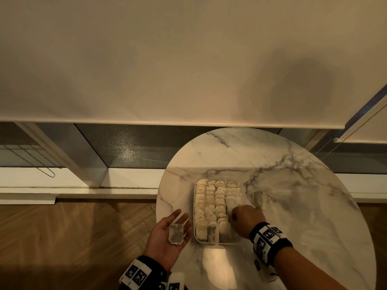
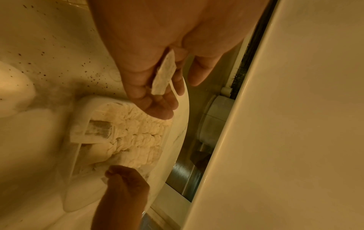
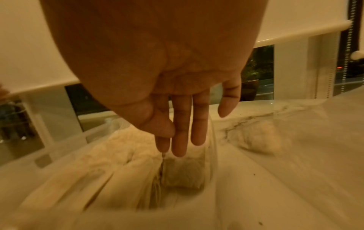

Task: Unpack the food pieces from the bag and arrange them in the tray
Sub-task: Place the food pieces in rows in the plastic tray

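1. A round white marble-patterned worktop (image 1: 293,164) carries a clear rectangular plastic tray (image 1: 216,242) at about 7 o'clock from its centre.
2. The tray holds four rows of small pale square tea-bag-like food pieces (image 1: 210,203), standing on edge and packed close; the right-hand row is not filled at its near end.
3. The left hand (image 1: 167,237) lies palm up at 9 o'clock of the tray, over the worktop's edge, fingers straight and relaxed. One flat greyish piece (image 1: 176,233) rests loose on the palm; the left wrist view shows it (image 2: 163,74) lying across the fingers, none curled round it.
4. The right hand (image 1: 247,218) is over the tray's right-hand row, at 3 o'clock, back upward. In the right wrist view its thumb and forefinger (image 3: 163,140) meet, seemingly on the top edge of a piece standing in the tray, though blur hides the contact; the other fingers are straight.
5. A crumpled clear plastic bag (image 1: 259,198) lies on the worktop just beside the tray, at 2 o'clock.
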Action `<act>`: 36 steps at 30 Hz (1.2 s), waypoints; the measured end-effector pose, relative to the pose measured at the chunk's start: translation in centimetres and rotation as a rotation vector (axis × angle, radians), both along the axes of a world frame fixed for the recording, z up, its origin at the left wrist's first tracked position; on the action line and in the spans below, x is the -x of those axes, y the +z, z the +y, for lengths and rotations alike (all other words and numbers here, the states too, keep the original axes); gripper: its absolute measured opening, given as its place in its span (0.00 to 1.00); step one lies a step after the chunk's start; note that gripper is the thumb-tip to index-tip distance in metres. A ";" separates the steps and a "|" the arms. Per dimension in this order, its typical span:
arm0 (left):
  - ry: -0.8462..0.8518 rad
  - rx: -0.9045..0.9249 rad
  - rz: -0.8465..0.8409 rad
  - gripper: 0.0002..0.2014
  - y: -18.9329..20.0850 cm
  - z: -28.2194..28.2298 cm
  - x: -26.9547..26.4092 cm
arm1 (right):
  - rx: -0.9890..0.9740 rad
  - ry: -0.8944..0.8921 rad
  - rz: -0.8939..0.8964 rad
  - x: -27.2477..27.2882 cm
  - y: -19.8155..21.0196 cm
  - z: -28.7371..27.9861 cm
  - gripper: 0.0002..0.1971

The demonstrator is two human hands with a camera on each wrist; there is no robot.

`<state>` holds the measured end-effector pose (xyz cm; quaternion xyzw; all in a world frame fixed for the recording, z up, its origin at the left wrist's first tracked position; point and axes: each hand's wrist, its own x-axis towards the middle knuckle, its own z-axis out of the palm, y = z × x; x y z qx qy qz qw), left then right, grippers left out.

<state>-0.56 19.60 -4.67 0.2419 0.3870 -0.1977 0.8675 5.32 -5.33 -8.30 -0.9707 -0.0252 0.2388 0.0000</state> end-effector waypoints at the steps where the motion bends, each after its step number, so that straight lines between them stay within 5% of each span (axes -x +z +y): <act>1: -0.003 0.001 -0.009 0.22 0.2 -0.1 0.0 | 0.019 0.022 0.029 0.4 -0.2 0.1 0.15; 4: -0.007 0.001 -0.040 0.20 0.5 -0.6 -0.3 | -0.037 0.042 -0.024 1.1 0.5 0.7 0.16; 9: 0.007 0.018 -0.084 0.19 1.1 -1.2 -0.6 | -0.661 0.244 -0.272 2.6 5.2 3.5 0.15; 11: 0.023 0.024 -0.086 0.22 0.9 -1.3 -0.8 | -0.744 0.401 -0.290 3.4 7.2 5.2 0.14; 15: -0.028 0.011 -0.062 0.29 0.0 -1.3 -1.0 | -0.760 0.547 -0.345 4.0 7.9 7.5 0.14; 24: -0.060 -0.003 -0.065 0.21 0.7 -2.4 -0.8 | -0.899 0.305 -0.263 3.7 5.9 6.8 0.08; 28: -0.211 -0.317 -0.079 0.13 -1.0 -2.2 -0.7 | -0.803 0.153 -0.217 2.6 5.5 5.3 0.23; 32: -0.415 -0.760 -0.111 0.09 -3.9 -1.9 -0.1 | -0.651 -0.036 -0.137 1.4 3.8 3.8 0.14; 36: -0.508 -0.846 -0.130 0.12 -5.4 -2.0 0.5 | -0.552 -0.018 -0.014 0.3 2.7 3.0 0.05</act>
